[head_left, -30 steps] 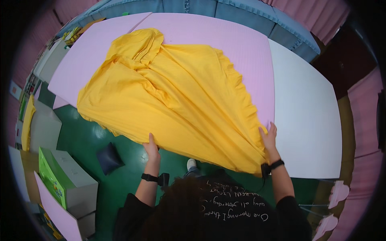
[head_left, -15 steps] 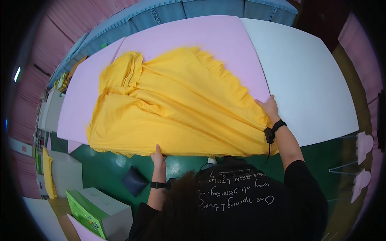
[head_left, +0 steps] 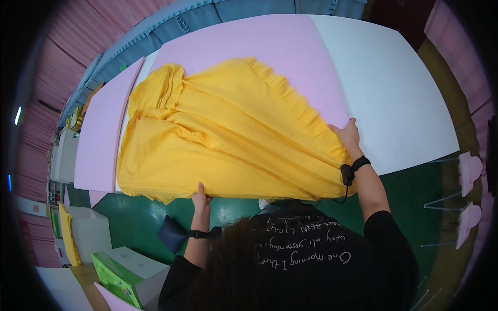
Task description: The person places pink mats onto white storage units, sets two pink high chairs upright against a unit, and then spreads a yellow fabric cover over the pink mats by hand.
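A large yellow ruffled cloth (head_left: 233,140), gathered and folded at its far left, is spread over a pink mat (head_left: 244,39) on a white table (head_left: 384,88). My left hand (head_left: 201,199) is closed at the near edge, thumb on top of the cloth; its other fingers are mostly hidden below. Beside the ruffle, my right hand (head_left: 346,136) is closed round the mat's right edge, thumb and fingers apart on either side. A black wrist device (head_left: 346,174) with a cable lies against the cloth there.
A second pink panel (head_left: 101,124) lies to the left, beyond a white gap. Blue pleated covers (head_left: 197,23) line the far side. Pink stools (head_left: 469,173) stand at right. A dark cushion (head_left: 172,236) and a green-fronted box (head_left: 116,280) are on the floor at left.
The pink mat and the yellow cloth have slid right across the table, opening a white gap beside the left panel. Both hands keep their hold. The whole view has shifted a little.
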Tool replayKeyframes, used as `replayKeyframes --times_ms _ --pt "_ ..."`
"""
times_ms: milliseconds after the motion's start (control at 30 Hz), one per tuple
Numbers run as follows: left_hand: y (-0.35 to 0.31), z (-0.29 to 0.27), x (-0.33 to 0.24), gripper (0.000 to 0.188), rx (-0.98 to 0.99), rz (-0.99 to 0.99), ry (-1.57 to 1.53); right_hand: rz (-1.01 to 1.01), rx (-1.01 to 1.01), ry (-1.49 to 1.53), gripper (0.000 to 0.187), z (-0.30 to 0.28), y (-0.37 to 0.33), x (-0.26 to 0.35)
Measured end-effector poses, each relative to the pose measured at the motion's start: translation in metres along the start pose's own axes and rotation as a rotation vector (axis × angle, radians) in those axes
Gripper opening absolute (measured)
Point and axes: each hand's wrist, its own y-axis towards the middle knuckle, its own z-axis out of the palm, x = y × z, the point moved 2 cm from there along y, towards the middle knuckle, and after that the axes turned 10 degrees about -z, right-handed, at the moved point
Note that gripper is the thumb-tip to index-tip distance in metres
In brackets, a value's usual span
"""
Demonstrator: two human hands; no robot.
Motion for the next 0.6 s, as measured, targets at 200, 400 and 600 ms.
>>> replayKeyframes --times_ms 200,400,600 --pt "0.062 -0.043 -0.002 0.027 0.038 -0.079 0.025 0.038 0.021 -0.046 0.084 0.052 -0.006 0.027" --pt "0.126 -0.069 -0.023 0.03 0.065 -0.104 0.064 0.055 -0.011 -0.038 0.086 0.076 -0.033 0.035" --pt "0.223 -0.037 -0.073 0.033 0.154 -0.152 0.102 0.027 -0.069 0.069 0.085 0.112 -0.017 0.039"
